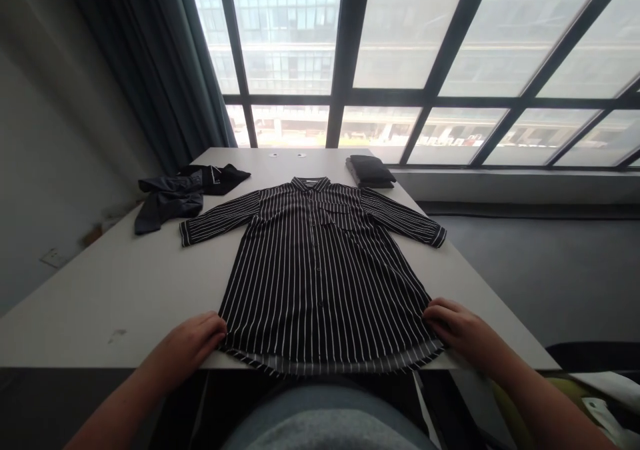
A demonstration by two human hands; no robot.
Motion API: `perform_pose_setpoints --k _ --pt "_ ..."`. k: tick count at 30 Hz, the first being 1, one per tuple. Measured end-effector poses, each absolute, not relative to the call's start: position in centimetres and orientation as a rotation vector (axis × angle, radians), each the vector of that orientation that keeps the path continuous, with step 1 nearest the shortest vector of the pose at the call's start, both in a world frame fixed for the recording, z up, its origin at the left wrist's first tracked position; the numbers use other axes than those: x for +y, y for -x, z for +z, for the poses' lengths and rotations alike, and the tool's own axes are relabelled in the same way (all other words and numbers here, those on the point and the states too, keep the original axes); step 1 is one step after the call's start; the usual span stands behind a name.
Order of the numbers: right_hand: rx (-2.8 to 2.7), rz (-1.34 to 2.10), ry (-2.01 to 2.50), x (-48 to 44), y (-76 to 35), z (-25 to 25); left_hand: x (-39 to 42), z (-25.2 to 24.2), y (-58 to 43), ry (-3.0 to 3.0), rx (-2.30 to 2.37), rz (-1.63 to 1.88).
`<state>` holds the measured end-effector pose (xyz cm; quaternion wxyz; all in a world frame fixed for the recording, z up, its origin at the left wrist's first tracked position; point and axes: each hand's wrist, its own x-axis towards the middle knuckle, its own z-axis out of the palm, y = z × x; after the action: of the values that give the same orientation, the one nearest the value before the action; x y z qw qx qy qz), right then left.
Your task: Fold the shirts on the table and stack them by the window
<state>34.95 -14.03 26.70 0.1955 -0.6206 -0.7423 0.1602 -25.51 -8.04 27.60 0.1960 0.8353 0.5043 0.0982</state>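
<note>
A black shirt with white stripes [315,270] lies spread face up on the white table, its collar toward the window and both sleeves stretched out to the sides. Its curved hem reaches the table's near edge. My left hand [197,337] pinches the shirt's left lower side, fingers closed on the cloth. On the opposite side, my right hand [453,323] grips the right lower edge in the same way. The fingertips of both hands are partly hidden. A few wrinkles show near the chest pocket.
Crumpled dark clothes [173,200] lie on the table's left side. A stack of folded dark garments [370,170] sits at the far right of the white table [165,283]. Large windows [390,37] and a dark curtain [155,63] stand beyond. A chair [565,397] is at the lower right.
</note>
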Motion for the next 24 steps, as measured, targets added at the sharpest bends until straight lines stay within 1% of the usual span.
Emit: perform_pose_setpoints --k 5,8,11,18,24 --pt "-2.021 0.386 1.712 -14.4 -33.7 27.8 -8.5 29.1 24.9 -2.269 1.420 0.315" --pt "-2.091 0.455 1.719 -14.6 -33.8 28.4 -8.5 29.9 25.2 -2.208 1.429 0.258" --pt "-2.197 0.568 1.738 -14.9 -34.2 28.6 -8.7 29.3 25.9 -2.194 1.415 0.186" --pt "-2.183 0.565 1.738 -15.7 -34.4 28.5 -9.3 26.4 26.6 -2.331 1.429 0.303" --pt "-2.254 0.560 1.702 -15.8 -34.2 28.8 -9.4 27.1 26.2 -2.390 1.413 0.345"
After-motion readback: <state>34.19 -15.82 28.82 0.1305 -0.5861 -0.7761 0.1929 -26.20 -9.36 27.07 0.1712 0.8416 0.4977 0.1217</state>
